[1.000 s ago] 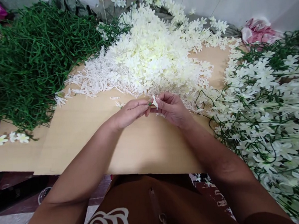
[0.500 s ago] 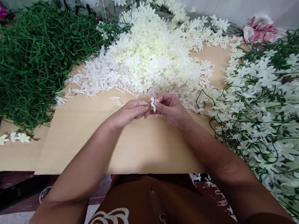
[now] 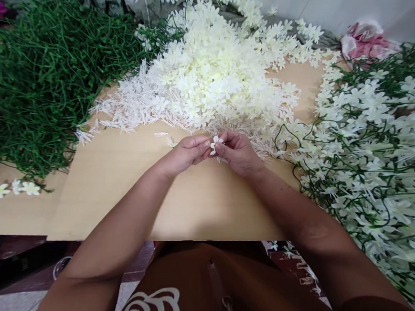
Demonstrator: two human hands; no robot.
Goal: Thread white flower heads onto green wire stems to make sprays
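Over the cardboard my two hands meet, fingertips almost touching. My right hand point(image 3: 241, 152) pinches a small white artificial flower point(image 3: 215, 145) by its petals, with thin white strands hanging just beneath. My left hand point(image 3: 189, 153) is closed at the flower's base, on its green plastic stem; the stem is mostly hidden by the fingers now. Just beyond the hands lies a large heap of loose white flower heads point(image 3: 219, 73). White stamen strands point(image 3: 134, 99) spread along the heap's near and left side.
A big pile of green stems point(image 3: 51, 86) fills the left. Finished-looking white flowers on green stems point(image 3: 381, 170) crowd the right. A few flowers point(image 3: 12, 189) lie at the left on the cardboard point(image 3: 116, 182). A pink and white plastic bag point(image 3: 367, 42) sits by the wall.
The flower and both hands have shifted slightly right, and the hands have drawn closer together. The green bit of stem seen before is now covered by the left fingers.
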